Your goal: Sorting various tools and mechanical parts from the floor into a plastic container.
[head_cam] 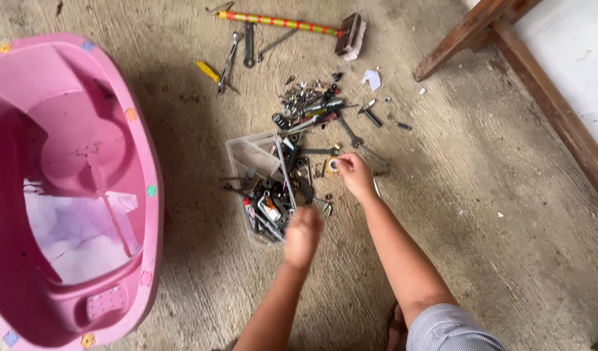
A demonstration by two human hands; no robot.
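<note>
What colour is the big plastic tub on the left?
Pink, with small coloured stickers along the rim of the tub; the head view shows it clearly.

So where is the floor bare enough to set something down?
Bare floor lies between the pink tub and the clear tray, and right of the right hand toward the wooden frame. The tool pile is crowded.

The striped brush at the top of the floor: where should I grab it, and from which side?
Grip the striped brush mid-handle, coming from above. The long red-and-yellow handle lies flat and bare on the floor, bristle head at its right end; wrenches crowd just below the left part, so stay toward the middle.
</note>
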